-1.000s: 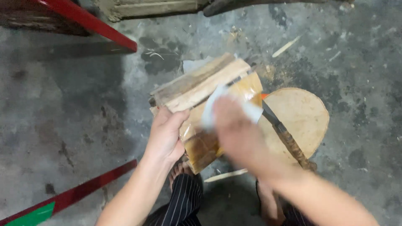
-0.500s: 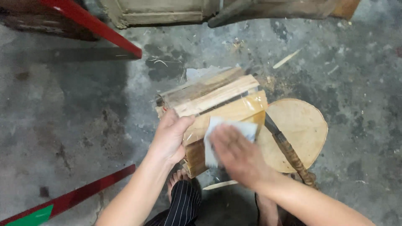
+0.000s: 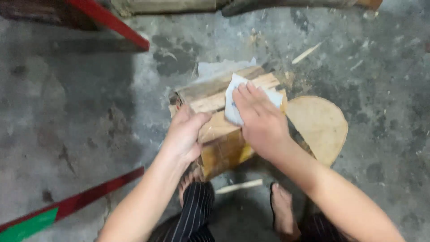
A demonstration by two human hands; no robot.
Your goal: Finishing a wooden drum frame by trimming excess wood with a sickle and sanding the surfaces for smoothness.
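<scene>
Wood block (image 3: 221,134), a rough split chunk with pale top boards and a yellowish lower face, lies tilted on the grey concrete floor (image 3: 89,112), its right end against a round flat wooden disc (image 3: 320,125). A white sheet of paper, likely sandpaper (image 3: 231,101), lies on the block's upper face under the right hand (image 3: 262,121); that hand lies flat, palm down, fingers close together and stretched over the sheet (their tips reach near the block's far edge). The left hand (image 3: 183,134) grips the block's near left side, thumb hooked over the top edge and the other fingers curled round the side, mostly hidden. Another pale scrap of paper (image 3: 219,68) shows just behind the block. Below the block a thin wood sliver (image 3: 239,186) lies on the floor between the person's bare feet (image 3: 282,208), beside striped trouser legs (image 3: 192,213). A red metal bar (image 3: 109,20) crosses the upper left, and a second red bar (image 3: 85,199) runs along the lower left.
</scene>
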